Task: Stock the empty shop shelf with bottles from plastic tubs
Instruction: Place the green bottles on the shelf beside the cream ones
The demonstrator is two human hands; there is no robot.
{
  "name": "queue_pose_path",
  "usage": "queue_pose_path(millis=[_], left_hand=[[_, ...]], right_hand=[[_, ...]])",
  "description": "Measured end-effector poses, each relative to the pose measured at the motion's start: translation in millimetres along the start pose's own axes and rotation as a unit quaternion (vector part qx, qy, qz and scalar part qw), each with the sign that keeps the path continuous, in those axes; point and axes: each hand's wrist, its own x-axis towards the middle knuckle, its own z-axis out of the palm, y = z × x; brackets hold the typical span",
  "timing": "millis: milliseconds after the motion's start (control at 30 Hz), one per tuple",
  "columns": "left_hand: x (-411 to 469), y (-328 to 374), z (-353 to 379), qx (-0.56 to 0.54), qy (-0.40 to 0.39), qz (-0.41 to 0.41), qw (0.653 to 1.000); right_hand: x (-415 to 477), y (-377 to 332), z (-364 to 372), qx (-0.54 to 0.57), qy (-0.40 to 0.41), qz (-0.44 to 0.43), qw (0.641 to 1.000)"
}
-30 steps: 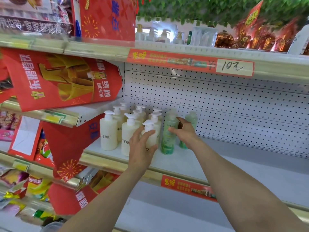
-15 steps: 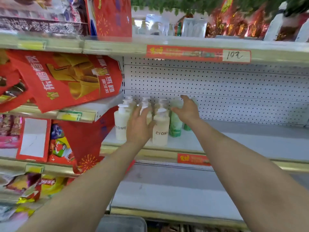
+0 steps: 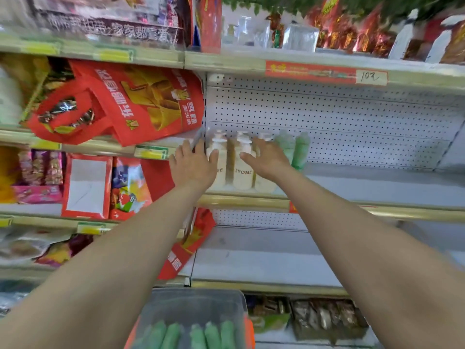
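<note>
Left hand and right hand spread against bottles, shelf's left end. Likely aligning. Next: more from tub.

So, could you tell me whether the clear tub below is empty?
Not empty: a row of green bottles shows inside the tub, at the picture's bottom edge. How full it is, I cannot tell.

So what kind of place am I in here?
Most likely a small shop: a pegboard-backed shelf being stocked, a handwritten price tag on the rail above it, and packaged snacks on the neighbouring shelves.
</note>
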Motion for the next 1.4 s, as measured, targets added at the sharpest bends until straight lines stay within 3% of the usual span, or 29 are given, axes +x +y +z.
queue_pose_path(millis=[300,533,767,933,1067,1200,1400], left_hand=[[-66,-82,76,-0.002,-0.113,-0.084,0.99],[-136,-159,168,0.001,-0.264,-0.175,0.949],[-226,-235,258,-0.015,-0.406,-0.266,0.874],[-279,-248,321,-0.052,-0.477,-0.341,0.808],[-303,-241,368,-0.106,-0.498,-0.41,0.757],[-311,-243,407,-0.118,-0.486,-0.454,0.737],[-310,-246,447,-0.128,-0.466,-0.518,0.705]], right_hand=[[-54,28,103,-0.009,-0.095,0.051,0.994],[-85,85,222,0.008,-0.241,0.097,0.966],[-126,146,349,-0.01,-0.413,0.177,0.893],[-163,190,423,-0.012,-0.501,0.261,0.825],[-180,211,471,-0.001,-0.51,0.334,0.793],[-182,223,501,0.014,-0.505,0.39,0.77],[-193,219,533,0.04,-0.437,0.446,0.78]])
